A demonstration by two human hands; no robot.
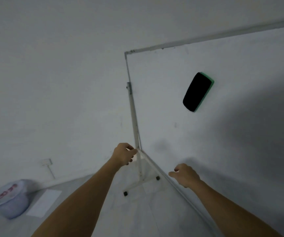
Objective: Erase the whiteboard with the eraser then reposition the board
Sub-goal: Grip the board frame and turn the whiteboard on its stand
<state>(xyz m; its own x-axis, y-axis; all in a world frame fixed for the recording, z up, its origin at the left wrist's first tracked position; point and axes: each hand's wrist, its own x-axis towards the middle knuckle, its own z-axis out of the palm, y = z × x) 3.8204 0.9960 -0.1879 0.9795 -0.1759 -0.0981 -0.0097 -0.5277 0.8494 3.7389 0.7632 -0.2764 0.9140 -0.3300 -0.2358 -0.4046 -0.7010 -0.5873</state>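
1. Two bare forearms are reaching up from the bottom edge, and the left hand (pixel 124 153) is curling its fingers at the lower left corner of the whiteboard (pixel 223 134), touching or just short of the frame there (blur makes it hard to say which).
2. Off at 4 o'clock from that corner, the right hand (pixel 184 175) is hovering loosely curled with its fingers apart, clamped on nothing, just in front of the bottom rail.
3. Up at 1 o'clock from both hands, the eraser (pixel 197 92) is sitting stuck on the board face with nobody holding it, its long axis running from 1 to 7 o'clock.
4. Judging by the near-clean surface, wiping looks done and the repositioning is starting: the left hand is nearer the stand post (pixel 135 120), so it seems best placed to lead the pull.
5. Below, the stand's castors (pixel 125 193) are resting on the floor (rolling should be easy).
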